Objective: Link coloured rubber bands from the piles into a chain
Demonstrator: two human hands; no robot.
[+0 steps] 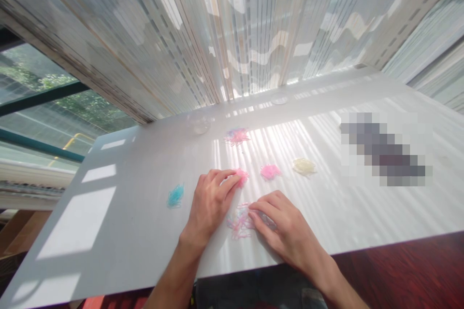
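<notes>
My left hand (213, 198) rests by a small coral-pink pile of thin strands (242, 177), its thumb and forefinger pinched together at the pile's left edge. Anything between those fingertips is too small to make out. Nearer to me lies a loose heap of mixed pastel strands (239, 224). Touching that heap's right side is my right hand (281, 219), thumb and forefinger drawn close; what they hold, if anything, cannot be seen. A bright pink pile (270, 172) and a pale yellow pile (303, 166) sit to the right. Off to the left is a turquoise pile (176, 196).
Another mixed pile (237, 136) lies farther back on the white table (145, 241). Behind it are a clear round object (201, 125) and a clear flat disc (280, 100). A blurred dark patch (387, 149) covers something at right. Sheer curtains (253, 24) border the far edge.
</notes>
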